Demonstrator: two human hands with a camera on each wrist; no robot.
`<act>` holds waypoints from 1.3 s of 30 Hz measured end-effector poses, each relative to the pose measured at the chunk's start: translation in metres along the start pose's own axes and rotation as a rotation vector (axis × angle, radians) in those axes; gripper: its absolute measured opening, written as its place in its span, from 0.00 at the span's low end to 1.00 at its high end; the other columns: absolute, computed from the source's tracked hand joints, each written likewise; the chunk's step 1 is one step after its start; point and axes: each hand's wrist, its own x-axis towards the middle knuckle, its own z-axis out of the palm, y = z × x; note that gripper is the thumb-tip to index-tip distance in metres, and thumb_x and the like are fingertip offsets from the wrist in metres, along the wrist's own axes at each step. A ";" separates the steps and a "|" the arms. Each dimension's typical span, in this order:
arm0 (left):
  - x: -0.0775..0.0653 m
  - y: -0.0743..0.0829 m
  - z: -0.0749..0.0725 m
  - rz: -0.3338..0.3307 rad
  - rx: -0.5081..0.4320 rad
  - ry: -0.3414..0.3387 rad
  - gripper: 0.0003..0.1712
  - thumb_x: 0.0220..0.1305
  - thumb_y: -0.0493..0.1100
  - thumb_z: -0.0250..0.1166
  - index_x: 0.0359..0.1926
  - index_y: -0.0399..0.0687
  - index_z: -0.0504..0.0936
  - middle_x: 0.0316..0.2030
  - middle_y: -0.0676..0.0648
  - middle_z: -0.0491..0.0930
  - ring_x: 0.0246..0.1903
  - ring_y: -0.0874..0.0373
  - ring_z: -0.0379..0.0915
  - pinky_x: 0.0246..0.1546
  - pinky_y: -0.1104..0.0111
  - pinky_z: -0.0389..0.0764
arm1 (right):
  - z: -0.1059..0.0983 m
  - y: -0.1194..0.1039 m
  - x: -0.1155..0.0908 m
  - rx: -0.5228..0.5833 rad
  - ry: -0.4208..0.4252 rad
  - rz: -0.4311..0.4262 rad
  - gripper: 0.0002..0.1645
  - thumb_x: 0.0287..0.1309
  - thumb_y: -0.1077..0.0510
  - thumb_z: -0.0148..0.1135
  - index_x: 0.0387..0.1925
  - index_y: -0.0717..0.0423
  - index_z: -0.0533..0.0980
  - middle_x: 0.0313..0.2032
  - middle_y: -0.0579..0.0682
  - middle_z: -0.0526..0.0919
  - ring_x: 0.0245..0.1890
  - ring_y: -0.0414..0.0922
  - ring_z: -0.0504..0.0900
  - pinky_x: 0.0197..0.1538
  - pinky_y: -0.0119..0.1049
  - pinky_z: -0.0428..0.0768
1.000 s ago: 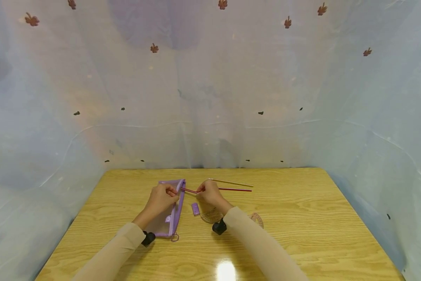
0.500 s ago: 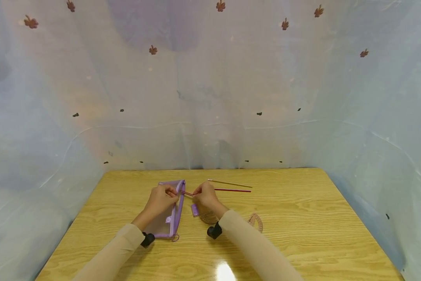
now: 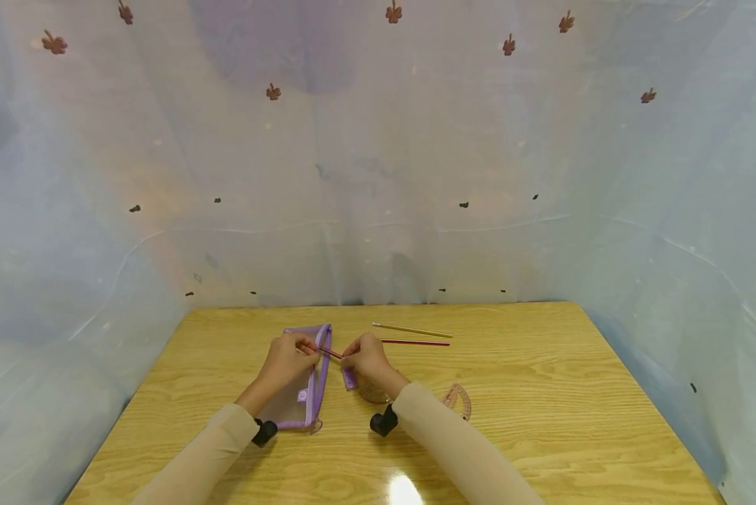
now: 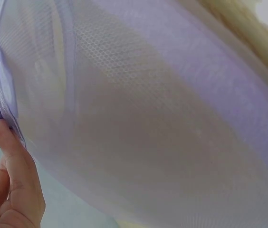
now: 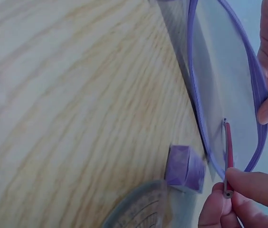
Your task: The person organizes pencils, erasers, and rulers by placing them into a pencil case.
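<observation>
A purple mesh zip pouch (image 3: pixel 287 405) lies on the table, its zipped mouth facing right. My left hand (image 3: pixel 287 361) pinches the upper zipper edge between thumb and finger, and the mouth gapes in the right wrist view. Between thumb and fingers my right hand (image 3: pixel 368 359) holds a red pencil (image 5: pixel 229 147). The pencil's sharpened tip reaches into the pouch opening, while its blunt end shows at my fingertips. Just below the right hand sits a purple block (image 5: pixel 184 166), probably an eraser, partly covered in the head view. Mesh fills most of the left wrist view.
A gold pencil (image 3: pixel 412 330) and another red pencil (image 3: pixel 417 342) lie behind the right hand. A clear protractor (image 5: pixel 141 209) is partly under the right wrist. A second clear curved measuring piece (image 3: pixel 458 401) lies beside the right forearm. Wood tabletop (image 3: pixel 542 400) extends rightward.
My right hand has moved left and slightly toward me, sliding the red pencil farther into the pouch. My left hand keeps its hold on the zipper edge.
</observation>
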 end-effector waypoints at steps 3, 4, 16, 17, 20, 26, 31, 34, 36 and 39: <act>0.000 0.000 0.000 -0.003 -0.002 0.002 0.02 0.54 0.33 0.70 0.30 0.41 0.85 0.24 0.51 0.82 0.22 0.61 0.78 0.21 0.71 0.79 | 0.001 -0.003 -0.001 0.013 -0.006 0.002 0.04 0.47 0.72 0.74 0.23 0.67 0.84 0.19 0.50 0.83 0.21 0.46 0.82 0.22 0.28 0.79; 0.000 0.000 0.000 -0.004 -0.004 0.002 0.02 0.54 0.32 0.70 0.30 0.41 0.85 0.24 0.51 0.82 0.22 0.61 0.78 0.21 0.71 0.79 | 0.001 -0.004 -0.002 0.020 -0.010 0.009 0.04 0.48 0.72 0.74 0.23 0.67 0.84 0.19 0.50 0.83 0.21 0.46 0.83 0.22 0.27 0.78; -0.001 0.001 -0.001 -0.030 -0.023 0.001 0.02 0.54 0.32 0.71 0.30 0.39 0.84 0.24 0.50 0.82 0.22 0.60 0.79 0.21 0.72 0.80 | 0.008 -0.011 -0.008 0.115 -0.078 0.038 0.04 0.54 0.72 0.69 0.27 0.73 0.84 0.24 0.62 0.85 0.26 0.58 0.86 0.25 0.35 0.85; -0.001 0.001 -0.001 -0.024 -0.025 0.003 0.02 0.54 0.32 0.71 0.30 0.39 0.84 0.24 0.50 0.82 0.21 0.60 0.79 0.20 0.72 0.80 | 0.009 -0.011 -0.009 0.117 -0.081 0.038 0.03 0.54 0.72 0.69 0.27 0.72 0.84 0.24 0.62 0.85 0.25 0.58 0.86 0.25 0.35 0.85; -0.001 0.000 -0.001 -0.016 -0.027 0.006 0.02 0.54 0.32 0.71 0.29 0.39 0.84 0.23 0.50 0.82 0.21 0.60 0.79 0.20 0.72 0.80 | 0.011 -0.012 -0.010 0.128 -0.086 0.046 0.03 0.53 0.73 0.69 0.27 0.73 0.84 0.23 0.61 0.85 0.24 0.54 0.85 0.26 0.36 0.86; 0.000 -0.001 -0.001 -0.008 -0.031 0.003 0.02 0.53 0.33 0.71 0.29 0.40 0.85 0.23 0.51 0.83 0.20 0.60 0.79 0.20 0.72 0.80 | 0.014 -0.015 -0.013 0.144 -0.102 0.076 0.02 0.52 0.71 0.71 0.27 0.71 0.85 0.25 0.63 0.85 0.22 0.50 0.84 0.23 0.36 0.83; 0.000 -0.002 -0.002 -0.006 -0.024 0.009 0.02 0.54 0.33 0.71 0.30 0.40 0.85 0.23 0.51 0.83 0.22 0.61 0.79 0.21 0.73 0.79 | 0.016 -0.017 -0.017 0.181 -0.118 0.133 0.02 0.53 0.69 0.71 0.28 0.66 0.85 0.23 0.58 0.85 0.20 0.45 0.80 0.21 0.35 0.81; 0.000 -0.001 -0.003 -0.005 -0.024 0.021 0.03 0.53 0.33 0.72 0.29 0.39 0.85 0.23 0.51 0.83 0.22 0.60 0.78 0.21 0.73 0.78 | 0.018 -0.019 -0.019 0.209 -0.122 0.126 0.02 0.51 0.70 0.72 0.28 0.67 0.85 0.21 0.55 0.84 0.19 0.43 0.79 0.23 0.36 0.82; 0.000 0.000 -0.004 -0.003 -0.018 0.031 0.03 0.53 0.32 0.72 0.29 0.39 0.85 0.23 0.50 0.83 0.23 0.60 0.78 0.22 0.73 0.78 | 0.019 -0.019 -0.020 0.225 -0.126 0.117 0.02 0.50 0.72 0.71 0.28 0.69 0.84 0.20 0.53 0.83 0.19 0.43 0.80 0.24 0.37 0.83; 0.000 0.002 -0.005 -0.007 -0.011 0.035 0.03 0.53 0.33 0.72 0.29 0.39 0.86 0.23 0.51 0.83 0.23 0.61 0.77 0.23 0.73 0.77 | 0.021 -0.020 -0.021 0.230 -0.131 0.110 0.02 0.50 0.72 0.71 0.28 0.71 0.84 0.20 0.53 0.84 0.19 0.43 0.81 0.24 0.36 0.84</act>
